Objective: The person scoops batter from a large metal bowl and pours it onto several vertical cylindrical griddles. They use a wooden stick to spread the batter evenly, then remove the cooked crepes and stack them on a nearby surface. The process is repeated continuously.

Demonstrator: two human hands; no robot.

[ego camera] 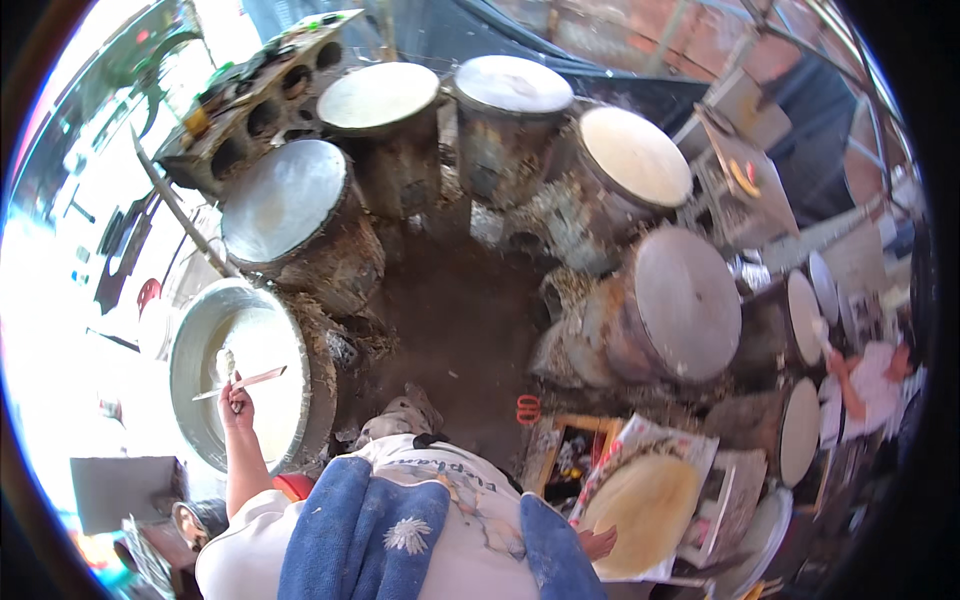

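Observation:
My left hand (pixel 237 411) grips a thin flat wooden stick (pixel 259 377) over a wide metal basin (pixel 181 375). Pale batter (pixel 259 337) fills the basin's bottom, and a whitish lump (pixel 225 361) shows just beyond my fingers; whether it is on a tool I cannot tell. My right hand (pixel 598 544) is low at my right side, partly hidden by the blue towel (pixel 551 551) over my shoulders. Its fingers lie beside or over the edge of a round stack of yellowish flatbread (pixel 641 510); a grip on anything is not visible.
Around the dark floor (pixel 457 322) stand barrel stoves topped by round griddles (pixel 281 199), several bearing pale sheets (pixel 637 156). A wooden pole (pixel 180 210) leans beyond the basin. Another person (pixel 862 390) works at griddles far right. A wood-framed box (pixel 577 457) stands near the flatbread.

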